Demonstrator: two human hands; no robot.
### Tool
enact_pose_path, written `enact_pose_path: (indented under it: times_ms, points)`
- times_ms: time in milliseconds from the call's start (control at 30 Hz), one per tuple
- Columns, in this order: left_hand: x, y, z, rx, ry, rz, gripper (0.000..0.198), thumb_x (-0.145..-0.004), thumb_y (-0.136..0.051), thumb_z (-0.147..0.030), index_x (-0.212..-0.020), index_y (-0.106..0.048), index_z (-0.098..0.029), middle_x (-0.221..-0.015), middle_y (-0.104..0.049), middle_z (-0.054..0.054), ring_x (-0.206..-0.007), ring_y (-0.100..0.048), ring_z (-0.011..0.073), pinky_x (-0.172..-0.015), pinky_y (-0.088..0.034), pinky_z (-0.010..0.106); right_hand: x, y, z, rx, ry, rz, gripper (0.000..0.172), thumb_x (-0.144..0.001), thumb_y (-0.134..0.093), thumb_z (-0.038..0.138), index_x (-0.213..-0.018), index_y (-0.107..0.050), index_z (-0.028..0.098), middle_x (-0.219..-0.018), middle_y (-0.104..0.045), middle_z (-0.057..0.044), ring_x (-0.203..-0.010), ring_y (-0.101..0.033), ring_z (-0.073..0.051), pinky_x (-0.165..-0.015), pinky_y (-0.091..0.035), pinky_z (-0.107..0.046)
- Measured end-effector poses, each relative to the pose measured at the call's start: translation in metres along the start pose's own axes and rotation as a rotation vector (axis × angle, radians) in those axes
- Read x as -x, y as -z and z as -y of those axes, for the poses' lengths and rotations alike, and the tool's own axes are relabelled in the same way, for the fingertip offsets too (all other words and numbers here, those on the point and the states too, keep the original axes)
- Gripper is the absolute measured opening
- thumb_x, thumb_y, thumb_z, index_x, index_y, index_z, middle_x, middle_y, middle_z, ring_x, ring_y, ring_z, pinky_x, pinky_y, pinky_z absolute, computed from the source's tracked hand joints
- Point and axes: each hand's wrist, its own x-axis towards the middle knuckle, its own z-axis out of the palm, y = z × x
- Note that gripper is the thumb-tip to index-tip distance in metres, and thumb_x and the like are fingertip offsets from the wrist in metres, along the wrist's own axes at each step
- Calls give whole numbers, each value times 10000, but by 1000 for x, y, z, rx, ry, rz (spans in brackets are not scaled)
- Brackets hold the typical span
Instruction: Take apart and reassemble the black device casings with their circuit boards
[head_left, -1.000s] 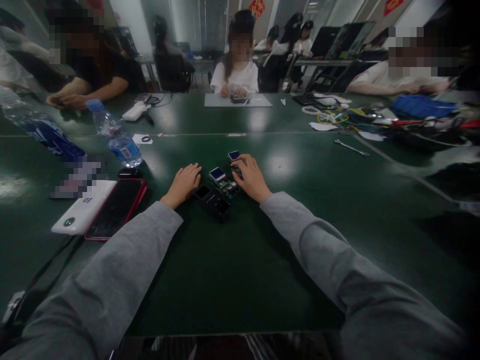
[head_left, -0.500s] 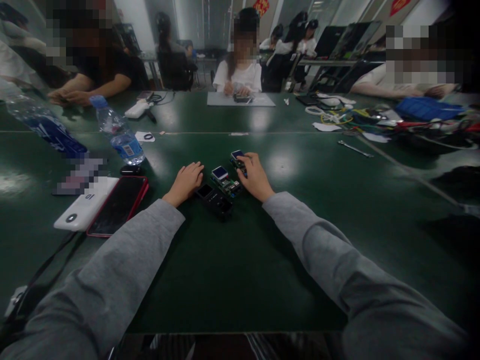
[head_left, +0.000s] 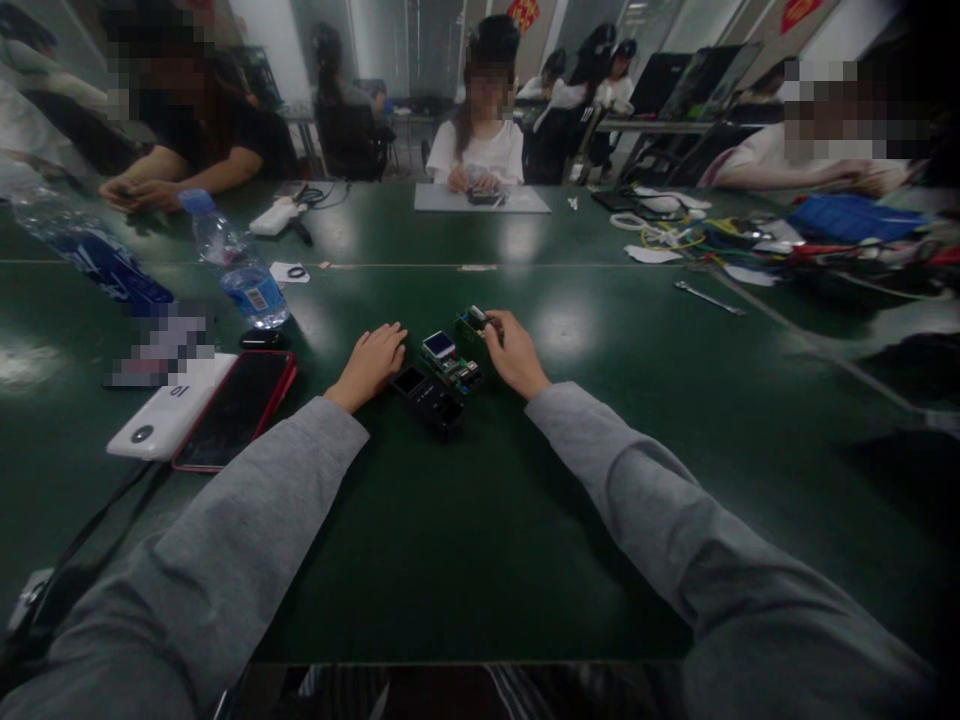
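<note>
My right hand (head_left: 514,350) grips a small green circuit board (head_left: 469,323) by its right side, tilted up on edge. Part of that board is hidden behind the fingers. Just left of it a second circuit board (head_left: 453,365) with a small square screen lies on the table. In front of this one rests a black handheld device (head_left: 429,397) with a little display. My left hand (head_left: 373,362) lies flat on the green table beside the black device, fingers stretched out and holding nothing.
To the left are a red-edged phone (head_left: 238,410), a white power bank (head_left: 166,408), a small black case (head_left: 261,339) and a water bottle (head_left: 241,270). At right lie a wrench (head_left: 709,298) and a heap of cables (head_left: 832,245). Several people sit around the table.
The board under my right hand has turned up from lying screen-up to standing on edge, and my fingers have closed round it. My left hand stays put.
</note>
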Motion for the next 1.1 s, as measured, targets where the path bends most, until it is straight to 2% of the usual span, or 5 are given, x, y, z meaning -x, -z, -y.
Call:
enact_pose_path:
  times_ms: [167, 300, 467, 700, 1100]
  points:
    - [0, -1, 1, -5, 0, -1, 445, -1051, -375, -285, -1461, -489, -154, -1566, -453, 129, -1458, -414, 282, -1196, -340, 513, 1, 0, 1, 44, 52, -4, 416, -970, -465, 482, -1220, -568, 166, -1182, -631, -164, -1099, -606, -305, -984, -502, -509]
    - [0, -2, 1, -7, -1, -13, 437, -1052, -373, -288, -1459, -494, -183, -1570, -451, 113, -1456, -417, 279, -1195, -341, 519, 4, 2, 4, 94, 88, 29, 436, -908, -557, 422, -1260, -549, 164, -1216, -617, -164, -1135, -595, -317, -1006, -494, -513]
    - [0, -2, 1, -4, 0, -2, 445, -1053, -368, -281, -1461, -489, -153, -1569, -449, 128, -1460, -411, 284, -1198, -338, 514, 4, 3, 5, 48, 3, 32, 376, -956, -485, 406, -1249, -554, 181, -1158, -669, -146, -1060, -642, -308, -939, -522, -510]
    - [0, -1, 1, -2, -4, -11, 437, -1050, -370, -287, -1454, -496, -177, -1567, -455, 119, -1458, -416, 276, -1194, -342, 512, 1, 3, 1, 1, -33, 27, 368, -989, -438, 462, -1197, -589, 199, -1142, -690, -132, -1053, -651, -293, -947, -512, -495]
    - [0, -3, 1, -3, 5, -21, 435, -1046, -378, -275, -1452, -503, -182, -1563, -463, 112, -1452, -423, 274, -1193, -344, 515, -7, -4, -22, 35, -105, -97, 525, -1009, -310, 608, -1001, -653, 211, -1040, -700, -135, -1007, -617, -299, -956, -486, -519]
